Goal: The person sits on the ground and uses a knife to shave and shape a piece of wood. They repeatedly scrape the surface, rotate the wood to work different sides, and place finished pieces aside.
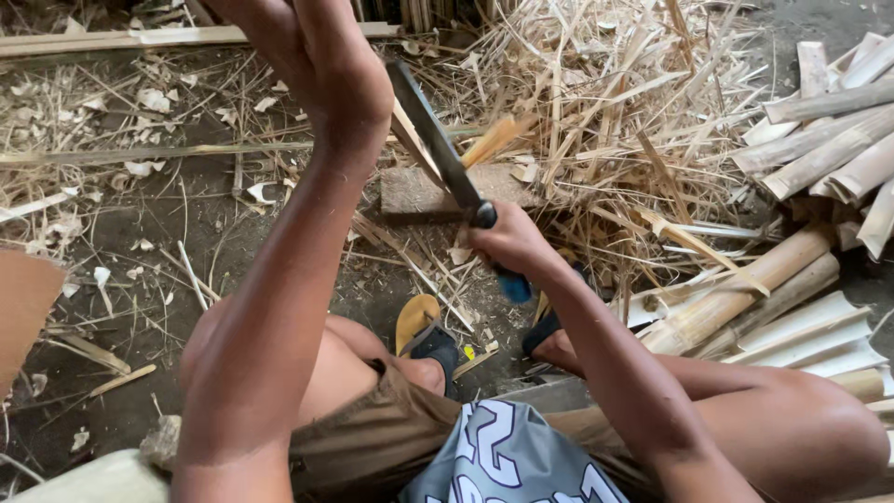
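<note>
While the right hand [507, 244] clamps its grip on the knife [438, 147] — blade slanting above the wooden block [414, 194] — the left hand [326, 65], raised beside it, grips a bamboo strip [414, 140], its hold partly hidden.

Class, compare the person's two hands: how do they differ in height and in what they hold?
The left hand is raised high near the top edge; the right hand sits lower. The right hand grips the long knife by its handle; what the left hand holds cannot be seen. Both are bare.

Left hand [321, 65] raised (grip seemingly closed); right hand [507, 242] fisted low.
</note>
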